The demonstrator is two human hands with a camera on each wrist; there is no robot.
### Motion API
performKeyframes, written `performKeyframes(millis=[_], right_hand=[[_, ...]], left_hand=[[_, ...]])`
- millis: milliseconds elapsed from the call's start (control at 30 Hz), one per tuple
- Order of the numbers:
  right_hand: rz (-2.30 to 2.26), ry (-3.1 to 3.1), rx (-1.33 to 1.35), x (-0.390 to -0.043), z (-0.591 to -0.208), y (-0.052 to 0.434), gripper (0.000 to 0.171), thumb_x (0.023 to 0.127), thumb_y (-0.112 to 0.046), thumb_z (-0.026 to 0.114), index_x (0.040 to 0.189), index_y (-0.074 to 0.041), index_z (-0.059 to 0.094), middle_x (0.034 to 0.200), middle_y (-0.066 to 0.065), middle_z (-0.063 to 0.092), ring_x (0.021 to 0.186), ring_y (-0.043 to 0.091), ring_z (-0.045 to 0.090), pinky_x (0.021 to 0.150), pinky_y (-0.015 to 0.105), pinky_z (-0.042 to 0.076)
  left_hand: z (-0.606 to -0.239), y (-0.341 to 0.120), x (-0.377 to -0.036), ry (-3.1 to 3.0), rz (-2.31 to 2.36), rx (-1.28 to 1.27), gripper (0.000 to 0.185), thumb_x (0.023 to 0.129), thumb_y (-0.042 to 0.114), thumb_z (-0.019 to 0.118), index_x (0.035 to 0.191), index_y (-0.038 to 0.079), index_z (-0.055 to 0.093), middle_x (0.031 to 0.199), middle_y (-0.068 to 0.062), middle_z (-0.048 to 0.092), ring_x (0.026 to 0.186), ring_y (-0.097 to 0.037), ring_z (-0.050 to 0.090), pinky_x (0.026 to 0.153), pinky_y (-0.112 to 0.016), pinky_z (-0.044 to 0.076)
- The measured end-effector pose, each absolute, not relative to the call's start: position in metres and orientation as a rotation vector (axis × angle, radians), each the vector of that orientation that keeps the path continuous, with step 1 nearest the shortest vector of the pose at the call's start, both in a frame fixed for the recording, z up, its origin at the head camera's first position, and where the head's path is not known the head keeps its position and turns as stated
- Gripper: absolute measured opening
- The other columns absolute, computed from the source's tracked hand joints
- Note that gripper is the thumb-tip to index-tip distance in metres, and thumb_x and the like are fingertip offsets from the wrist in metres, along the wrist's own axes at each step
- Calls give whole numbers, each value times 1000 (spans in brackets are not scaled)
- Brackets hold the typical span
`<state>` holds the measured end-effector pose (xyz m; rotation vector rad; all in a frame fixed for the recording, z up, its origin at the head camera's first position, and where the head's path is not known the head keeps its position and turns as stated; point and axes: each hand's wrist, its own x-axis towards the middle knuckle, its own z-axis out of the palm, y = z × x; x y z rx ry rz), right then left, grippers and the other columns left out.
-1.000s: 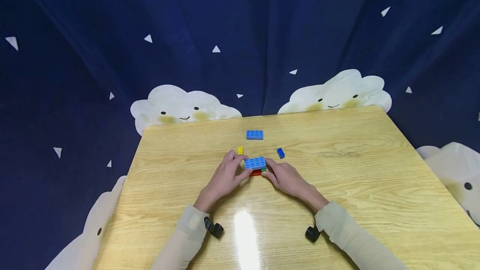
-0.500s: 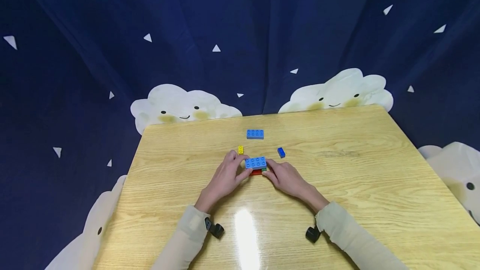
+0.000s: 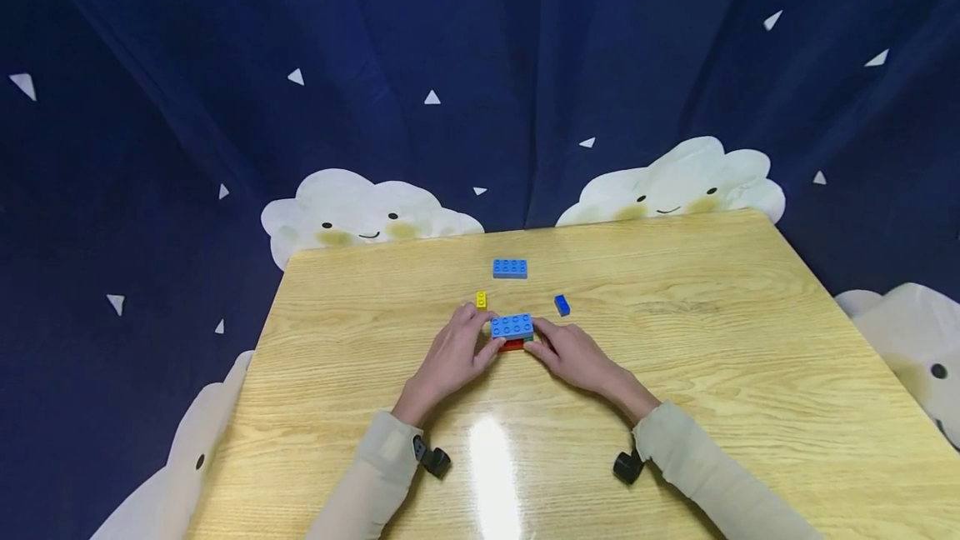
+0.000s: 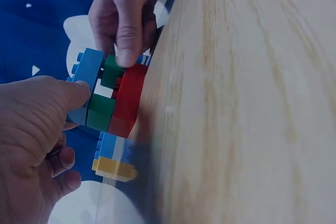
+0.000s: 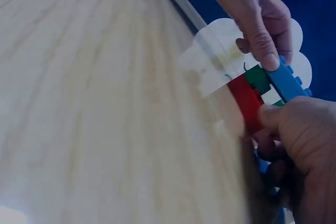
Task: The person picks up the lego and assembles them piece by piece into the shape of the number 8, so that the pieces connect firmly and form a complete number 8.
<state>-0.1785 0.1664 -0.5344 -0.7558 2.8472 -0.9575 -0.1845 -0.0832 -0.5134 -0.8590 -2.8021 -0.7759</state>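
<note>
On the table [image 3: 360, 315], between both hands: a small stack [image 3: 512, 333], long axis left to right, running from the left hand [image 3: 453, 348] straight to the right hand [image 3: 573, 355]. From the bottom up: red base [image 4: 127, 100], low at the table; 2 green blocks [image 4: 101, 113] with a see-through gap between them; blue brick [image 4: 92, 72] bridging that gap, studs up.

At the stack's left end, left fingers curled: blue brick pinched there, thumb on the near face. At the stack's right end, right fingers curled too: gripping the lower layers at the green block, thumb tip close to the red base.

Most telling relation, by judgement: blue brick over both green blocks, parallel to the red base. Roughly in line in both wrist views; whether fully pressed down, hard to tell. Nearer to the blue brick: the left hand, in contact.

Beyond the stack, well apart: far brick [image 3: 510, 268], also blue, long axis also left to right. Beyond the stack's left end, near the left hand: yellow block [image 3: 482, 300]. Beyond the stack's right end, nearer the right hand: small block [image 3: 562, 305], dark blue, set at a slant.
</note>
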Motion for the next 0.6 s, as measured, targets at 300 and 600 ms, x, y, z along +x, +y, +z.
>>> performKeyframes(millis=[300, 600], right_hand=[[-1112, 2739, -824, -186, -510, 168, 51, 101, -20, 71, 146, -2, 57, 71, -9, 54, 59, 5, 47, 57, 24, 41], [-963, 2851, -869, -185, -495, 164, 48, 103, -31, 70, 140, -1, 64, 67, -12, 50, 55, 2, 42, 53, 24, 36]], left_hand=[[-512, -84, -184, -2803, -768, -852, 41, 102, 34, 70, 132, 7, 66, 102, -7, 57, 83, -14, 44, 66, -28, 40], [-511, -84, -184, -2782, -783, -878, 38, 102, 33, 70, 130, 7, 66, 101, -9, 58, 84, -16, 45, 65, -27, 41]])
